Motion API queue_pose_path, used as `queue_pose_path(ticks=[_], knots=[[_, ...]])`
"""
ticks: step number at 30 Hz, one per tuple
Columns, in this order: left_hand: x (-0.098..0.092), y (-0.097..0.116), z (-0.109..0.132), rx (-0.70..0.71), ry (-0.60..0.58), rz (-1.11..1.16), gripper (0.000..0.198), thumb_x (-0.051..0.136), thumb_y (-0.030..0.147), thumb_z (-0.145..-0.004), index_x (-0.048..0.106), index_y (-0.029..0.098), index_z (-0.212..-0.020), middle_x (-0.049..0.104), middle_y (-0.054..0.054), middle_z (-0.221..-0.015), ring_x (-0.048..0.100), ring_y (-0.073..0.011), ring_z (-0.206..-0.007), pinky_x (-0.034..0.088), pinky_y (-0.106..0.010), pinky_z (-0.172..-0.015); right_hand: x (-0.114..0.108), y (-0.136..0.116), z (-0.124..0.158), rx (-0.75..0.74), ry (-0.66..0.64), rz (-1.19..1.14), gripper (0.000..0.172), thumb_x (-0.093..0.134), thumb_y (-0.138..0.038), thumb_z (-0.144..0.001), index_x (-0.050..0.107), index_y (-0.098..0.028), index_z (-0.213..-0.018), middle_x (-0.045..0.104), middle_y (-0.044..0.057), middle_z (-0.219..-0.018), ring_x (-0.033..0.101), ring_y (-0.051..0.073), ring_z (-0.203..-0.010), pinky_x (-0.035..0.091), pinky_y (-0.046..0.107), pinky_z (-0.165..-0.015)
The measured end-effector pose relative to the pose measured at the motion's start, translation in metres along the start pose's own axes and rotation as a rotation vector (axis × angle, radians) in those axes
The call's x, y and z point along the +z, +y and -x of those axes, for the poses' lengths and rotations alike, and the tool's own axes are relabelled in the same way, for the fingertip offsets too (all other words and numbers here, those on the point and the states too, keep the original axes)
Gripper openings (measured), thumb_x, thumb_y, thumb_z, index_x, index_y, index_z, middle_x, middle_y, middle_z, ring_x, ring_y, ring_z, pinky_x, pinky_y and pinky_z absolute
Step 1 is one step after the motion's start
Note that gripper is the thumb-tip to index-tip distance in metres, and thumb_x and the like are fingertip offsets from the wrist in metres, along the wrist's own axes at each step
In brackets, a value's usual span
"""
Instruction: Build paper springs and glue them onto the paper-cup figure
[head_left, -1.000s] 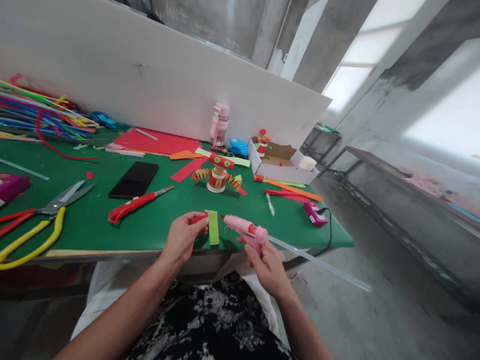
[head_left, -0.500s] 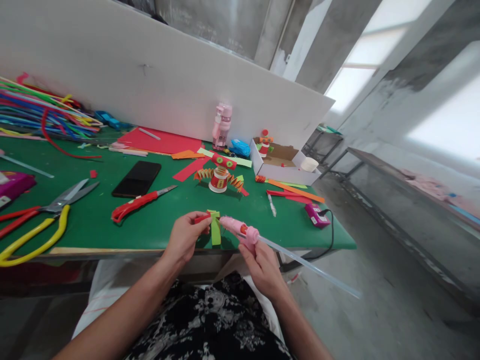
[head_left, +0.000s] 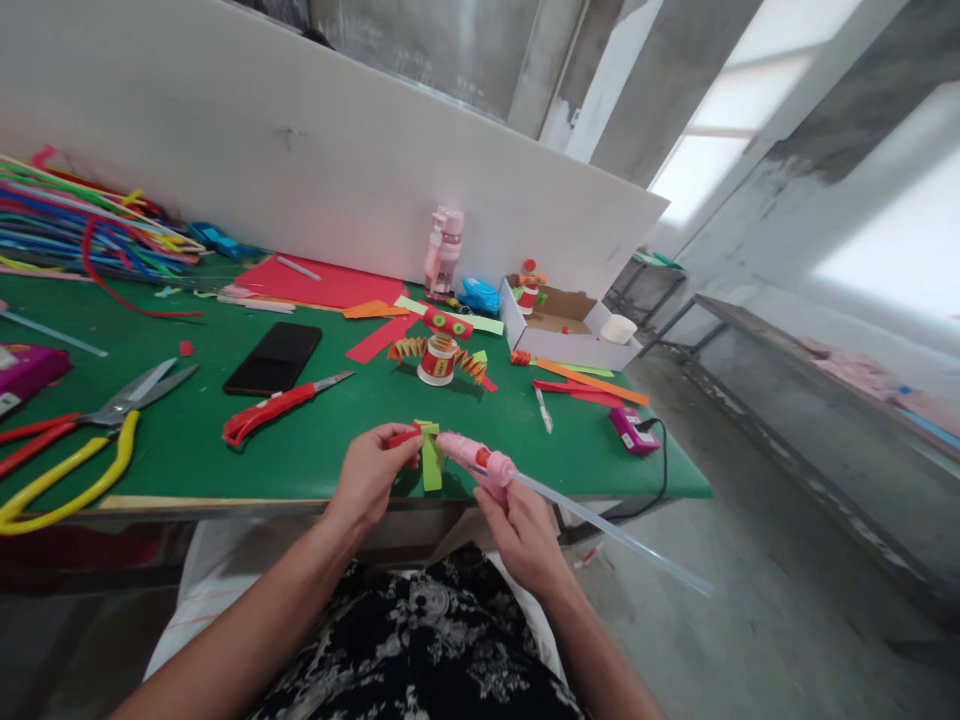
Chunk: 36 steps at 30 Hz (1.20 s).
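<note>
Holding a pink glue gun (head_left: 466, 450) up to a green paper strip (head_left: 432, 472)

Pinching a red piece (head_left: 405, 437) firmly between thumb and fingertips of the left hand (head_left: 366, 478), with the green strip at its end, near the front edge of the green counter (head_left: 360, 405). Wrapping the right hand (head_left: 519, 525) round the glue gun's grip; cannot tell about trigger pressure. Held this way, probably, to steady the small paper work on one side while aiming the nozzle from the other; cannot distinguish contact from a slight gap at the tip. Trailing from the gun's rear, past the counter's edge, a long clear glue stick (head_left: 615, 533).

Beyond the hands, upright on the counter, a paper figure (head_left: 437, 360) with pleated arms, perhaps set back to leave working room. To the left, a red knife (head_left: 270, 412) beside a black phone (head_left: 274, 357), then yellow-handled shears (head_left: 129, 450), presumably parked within reach.

At right rear, an open box (head_left: 574, 350) with a smaller figure (head_left: 529, 297) at its left end and a white cup (head_left: 619, 328) at its right; cannot tell inside from propped on the rim. Farther back, before a white panel (head_left: 360, 170), a pink bottle (head_left: 445, 245), contents unclear
</note>
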<state>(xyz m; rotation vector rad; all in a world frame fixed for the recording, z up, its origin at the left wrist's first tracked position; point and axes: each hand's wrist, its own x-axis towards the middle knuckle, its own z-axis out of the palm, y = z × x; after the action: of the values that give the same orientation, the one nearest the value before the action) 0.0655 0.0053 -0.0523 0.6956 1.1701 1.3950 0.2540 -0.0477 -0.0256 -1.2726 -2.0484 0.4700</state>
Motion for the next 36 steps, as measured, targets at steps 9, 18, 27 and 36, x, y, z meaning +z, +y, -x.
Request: queue_pose_path(ticks=[9, 18, 27, 36], knots=[[0.0009, 0.0014, 0.0008, -0.003, 0.002, -0.006, 0.047, 0.087, 0.046, -0.039, 0.067, 0.014, -0.066, 0.06, 0.001, -0.053, 0.047, -0.009, -0.049, 0.033, -0.021, -0.048, 0.0011, 0.0025, 0.0003, -0.003, 0.026, 0.041, 0.035, 0.045, -0.031, -0.096, 0.062, -0.015, -0.122, 0.07, 0.015, -0.118, 0.064, 0.026, -0.115, 0.051, 0.037, -0.099], [0.0003, 0.0027, 0.0015, 0.01, -0.001, -0.014, 0.047, 0.088, 0.047, -0.039, 0.067, 0.014, -0.065, 0.06, 0.001, -0.053, 0.047, -0.0091, -0.048, 0.034, -0.022, -0.048, -0.0001, 0.0006, 0.0013, 0.045, 0.006, 0.016, 0.035, 0.045, -0.033, -0.095, 0.062, -0.018, -0.123, 0.069, 0.013, -0.12, 0.063, 0.027, -0.116, 0.05, 0.038, -0.1], [-0.0006, 0.0011, 0.0009, 0.01, -0.013, -0.017, 0.046, 0.088, 0.046, -0.041, 0.068, 0.013, -0.066, 0.06, 0.001, -0.053, 0.047, -0.009, -0.048, 0.033, -0.022, -0.049, -0.0011, -0.0013, 0.0008, 0.055, 0.003, -0.012, 0.034, 0.045, -0.032, -0.095, 0.061, -0.019, -0.123, 0.069, 0.012, -0.121, 0.064, 0.026, -0.114, 0.051, 0.038, -0.099], [-0.0015, 0.0041, 0.0002, -0.052, -0.03, 0.034, 0.044, 0.089, 0.04, -0.038, 0.067, 0.013, -0.065, 0.059, 0.002, -0.051, 0.046, -0.0082, -0.047, 0.033, -0.021, -0.048, -0.0002, 0.0002, 0.0004, 0.26, 0.025, -0.339, 0.031, 0.049, -0.045, -0.091, 0.062, -0.019, -0.102, 0.073, 0.01, -0.096, 0.067, 0.019, -0.07, 0.055, 0.03, -0.065]])
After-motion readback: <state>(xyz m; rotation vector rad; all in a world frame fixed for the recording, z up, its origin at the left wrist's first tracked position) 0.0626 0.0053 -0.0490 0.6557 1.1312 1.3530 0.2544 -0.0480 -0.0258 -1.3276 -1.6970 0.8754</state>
